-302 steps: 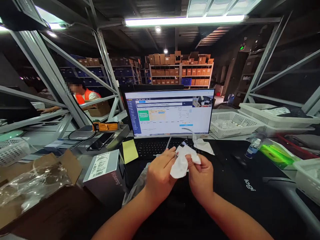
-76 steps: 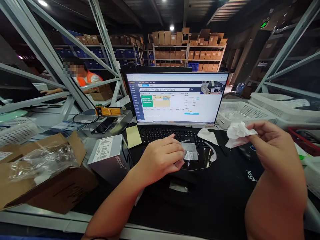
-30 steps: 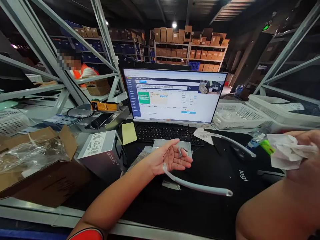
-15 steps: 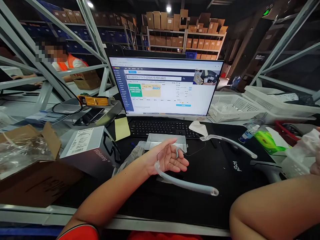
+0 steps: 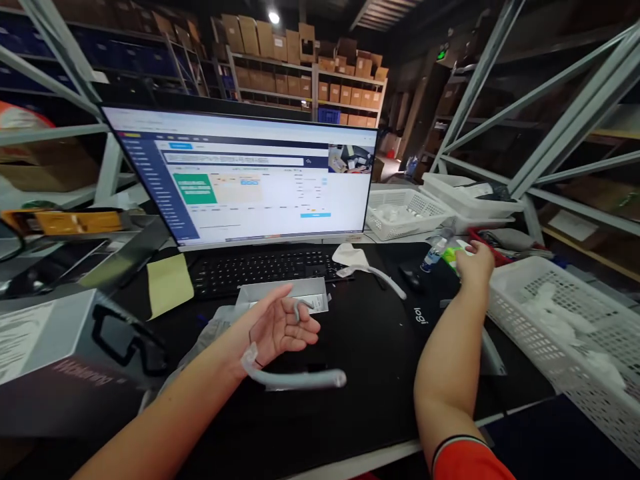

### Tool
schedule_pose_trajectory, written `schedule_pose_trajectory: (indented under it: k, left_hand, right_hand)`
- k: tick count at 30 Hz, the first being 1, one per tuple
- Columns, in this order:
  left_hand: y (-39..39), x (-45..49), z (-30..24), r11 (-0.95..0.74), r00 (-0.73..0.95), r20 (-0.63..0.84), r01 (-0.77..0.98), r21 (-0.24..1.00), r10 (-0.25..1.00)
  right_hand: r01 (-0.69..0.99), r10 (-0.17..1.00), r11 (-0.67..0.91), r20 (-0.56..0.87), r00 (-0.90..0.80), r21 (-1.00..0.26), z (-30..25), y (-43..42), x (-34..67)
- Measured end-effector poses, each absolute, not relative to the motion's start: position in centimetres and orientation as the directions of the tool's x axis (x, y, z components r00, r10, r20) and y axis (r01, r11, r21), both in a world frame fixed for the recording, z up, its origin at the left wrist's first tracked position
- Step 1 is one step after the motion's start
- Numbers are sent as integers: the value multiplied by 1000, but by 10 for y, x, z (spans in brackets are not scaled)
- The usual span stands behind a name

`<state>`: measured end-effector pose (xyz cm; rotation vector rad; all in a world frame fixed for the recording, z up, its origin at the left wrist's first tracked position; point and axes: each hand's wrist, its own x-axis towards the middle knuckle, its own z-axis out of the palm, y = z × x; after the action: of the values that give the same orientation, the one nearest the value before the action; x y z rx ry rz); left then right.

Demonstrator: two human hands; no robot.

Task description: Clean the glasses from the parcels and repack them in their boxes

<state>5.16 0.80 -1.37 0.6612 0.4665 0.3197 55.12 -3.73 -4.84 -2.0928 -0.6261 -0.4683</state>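
Observation:
My left hand [image 5: 283, 327] is palm up over the black desk mat, its fingers loosely curled around a small grey hook-shaped piece [image 5: 298, 309]. One end of a curved, translucent grey tube [image 5: 305, 380] overlaps my left wrist, and the rest extends right over the mat. A second clear tube [image 5: 385, 277] lies on the mat beside a white crumpled piece [image 5: 351, 255]. At the right, my right hand [image 5: 475, 265] is over a green packet [image 5: 451, 257], near a small spray bottle [image 5: 433, 256]. Its fingers are bent, but their grip is hidden.
A monitor [image 5: 250, 180] stands behind a keyboard [image 5: 260, 270]. A shallow silver tray [image 5: 320, 293] sits before the keyboard. On the left is a grey printed box [image 5: 75, 373]; white perforated baskets [image 5: 525, 333] stand to the right. A mouse [image 5: 411, 279] is near the bottle.
The view has swung right. My right hand has moved from beside a translucent plastic bag at the right edge to over the green packet. My left hand still holds the grey piece.

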Motion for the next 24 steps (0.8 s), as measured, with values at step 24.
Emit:
schedule_pose_trajectory:
  k: [24]
  left_hand:
    - [-6, 63, -5, 771, 826, -319, -200, 605, 465]
  right_hand:
    - [640, 84, -183, 636, 767, -747, 25, -39, 496]
